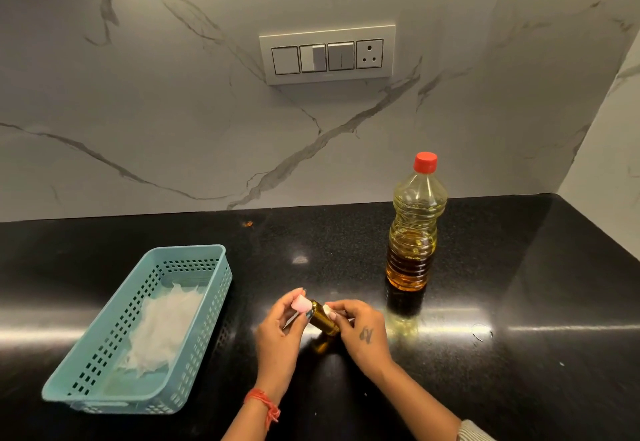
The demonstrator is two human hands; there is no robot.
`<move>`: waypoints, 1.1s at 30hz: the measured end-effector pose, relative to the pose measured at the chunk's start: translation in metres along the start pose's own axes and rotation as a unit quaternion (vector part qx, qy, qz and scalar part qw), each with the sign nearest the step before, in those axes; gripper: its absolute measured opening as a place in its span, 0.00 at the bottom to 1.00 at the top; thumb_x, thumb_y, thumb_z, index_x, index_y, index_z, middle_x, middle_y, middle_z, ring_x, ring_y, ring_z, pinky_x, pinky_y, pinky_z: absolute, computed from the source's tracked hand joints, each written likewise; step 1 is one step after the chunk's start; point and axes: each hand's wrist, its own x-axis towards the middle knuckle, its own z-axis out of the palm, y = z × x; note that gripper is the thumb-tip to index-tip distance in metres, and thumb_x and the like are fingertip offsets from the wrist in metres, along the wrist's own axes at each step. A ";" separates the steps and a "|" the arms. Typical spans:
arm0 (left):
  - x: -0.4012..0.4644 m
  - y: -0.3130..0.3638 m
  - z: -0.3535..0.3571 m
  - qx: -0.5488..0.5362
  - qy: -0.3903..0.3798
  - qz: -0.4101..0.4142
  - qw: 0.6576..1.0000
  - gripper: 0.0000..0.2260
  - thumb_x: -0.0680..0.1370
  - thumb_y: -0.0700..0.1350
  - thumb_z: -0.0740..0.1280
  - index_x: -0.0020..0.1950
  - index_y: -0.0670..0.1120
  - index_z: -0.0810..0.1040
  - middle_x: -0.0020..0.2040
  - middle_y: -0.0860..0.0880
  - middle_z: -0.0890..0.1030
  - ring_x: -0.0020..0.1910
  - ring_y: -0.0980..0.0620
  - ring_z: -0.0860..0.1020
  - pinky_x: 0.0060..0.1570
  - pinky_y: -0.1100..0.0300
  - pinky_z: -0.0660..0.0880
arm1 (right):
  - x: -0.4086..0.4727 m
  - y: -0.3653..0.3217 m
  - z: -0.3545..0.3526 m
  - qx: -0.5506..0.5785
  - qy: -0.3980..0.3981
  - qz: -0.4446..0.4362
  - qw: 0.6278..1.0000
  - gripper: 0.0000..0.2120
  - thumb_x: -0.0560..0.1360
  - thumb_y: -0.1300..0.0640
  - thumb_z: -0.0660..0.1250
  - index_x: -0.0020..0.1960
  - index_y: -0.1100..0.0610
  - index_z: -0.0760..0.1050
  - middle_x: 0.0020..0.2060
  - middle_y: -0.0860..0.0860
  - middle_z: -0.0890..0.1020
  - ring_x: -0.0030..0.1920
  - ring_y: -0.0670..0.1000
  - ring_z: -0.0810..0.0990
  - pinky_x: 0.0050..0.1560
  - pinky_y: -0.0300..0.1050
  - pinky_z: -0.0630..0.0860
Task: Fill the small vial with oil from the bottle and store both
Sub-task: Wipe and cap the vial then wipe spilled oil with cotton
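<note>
Holding the amber vial [325, 319] tilted between both hands, we pinch its pink cap [300, 303] with the left hand [278, 328]; the right hand [360, 331] pinches its neck. Capped oil bottle [414, 232] stands behind-right, nearer our right hand.

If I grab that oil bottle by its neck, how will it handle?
The oil bottle is tall and narrow, so a sideways push could tip it. About half full, it probably feels bottom-heavy. Its ribbed plastic may flex, perhaps slick if oily.

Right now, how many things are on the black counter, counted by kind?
Oil bottle: 1
Small vial, held in both hands: 1
Pink cap, in the left hand: 1
Teal basket: 1
White paper in the basket: 1
Total: 5
</note>
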 end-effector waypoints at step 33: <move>-0.008 -0.001 0.037 -0.096 0.025 -0.074 0.992 0.08 0.78 0.43 0.60 0.53 0.47 0.78 0.50 0.49 0.81 0.49 0.54 0.79 0.43 0.69 0.76 | -0.008 -0.008 0.013 0.067 0.087 0.002 0.994 0.12 0.73 0.65 0.65 0.42 0.49 0.80 0.36 0.44 0.82 0.40 0.42 0.80 0.43 0.42 0.78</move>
